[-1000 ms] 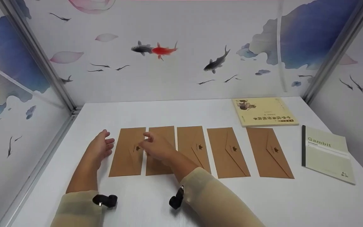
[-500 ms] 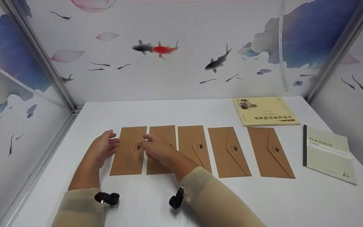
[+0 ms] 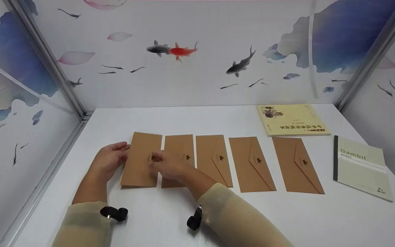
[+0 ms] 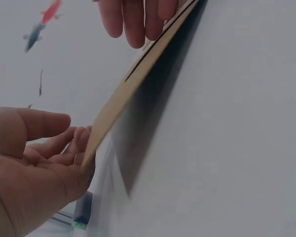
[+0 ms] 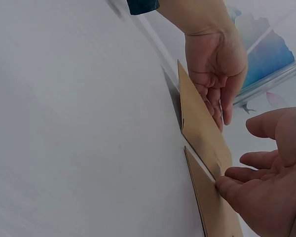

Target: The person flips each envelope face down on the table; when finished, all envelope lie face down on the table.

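Note:
A brown paper envelope [image 3: 141,157] at the left end of a row has its left edge raised off the table. At that raised edge is my left hand [image 3: 109,159], palm upward; the left wrist view shows its fingertips behind the envelope [image 4: 126,86] and the thumb standing off the paper. My right hand [image 3: 170,164] hovers over the gap between this envelope and the second envelope [image 3: 178,142], partly covering both. Loosely bent, its fingers lie close to the first envelope's right side, holding nothing in the right wrist view.
Three more brown envelopes, each with a flap and a small crown print, continue the row, the rightmost envelope [image 3: 298,166] among them. Behind lies a yellow book [image 3: 291,118]; a pale green notebook [image 3: 362,168] marked "Gambit" lies at right. Printed panels enclose the white table [image 3: 156,219].
My left hand has reached the leftmost envelope and turned palm up, and the envelope's left edge has risen from the table. The right hand stays almost in place.

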The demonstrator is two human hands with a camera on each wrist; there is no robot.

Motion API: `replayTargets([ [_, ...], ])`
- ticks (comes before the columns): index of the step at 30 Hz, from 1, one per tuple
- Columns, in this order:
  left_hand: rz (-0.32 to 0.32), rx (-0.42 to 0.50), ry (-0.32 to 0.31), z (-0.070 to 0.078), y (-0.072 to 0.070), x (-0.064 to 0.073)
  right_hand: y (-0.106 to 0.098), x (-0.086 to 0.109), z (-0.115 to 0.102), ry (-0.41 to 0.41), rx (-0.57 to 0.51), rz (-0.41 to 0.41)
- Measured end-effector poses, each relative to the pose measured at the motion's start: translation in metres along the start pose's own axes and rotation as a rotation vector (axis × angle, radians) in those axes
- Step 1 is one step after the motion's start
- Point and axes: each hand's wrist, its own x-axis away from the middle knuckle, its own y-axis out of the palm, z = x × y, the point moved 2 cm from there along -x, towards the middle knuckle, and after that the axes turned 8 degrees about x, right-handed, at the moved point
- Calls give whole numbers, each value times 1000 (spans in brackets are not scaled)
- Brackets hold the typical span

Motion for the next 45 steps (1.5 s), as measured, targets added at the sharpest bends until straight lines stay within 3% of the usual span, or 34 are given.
replayTargets([
  [7,-65,73,26,3,4,5,-1,1,-5,-65,37,6],
  [12,-110,96,44,6,11,11,1,4,-7,-52,23,12],
  [19,-156,45,76,10,28,24,3,3,-9,-77,-223,-22],
  [25,-192,-127,45,7,45,31,-1,2,-10,-156,-486,-29],
  [30,-232,-202,89,3,53,31,-2,-1,-9,-202,-547,20],
  [38,-214,-245,110,-1,50,30,1,-2,-8,-203,-535,44],
  [45,-121,-357,23,-5,44,24,-3,-6,-1,-167,-483,158],
])
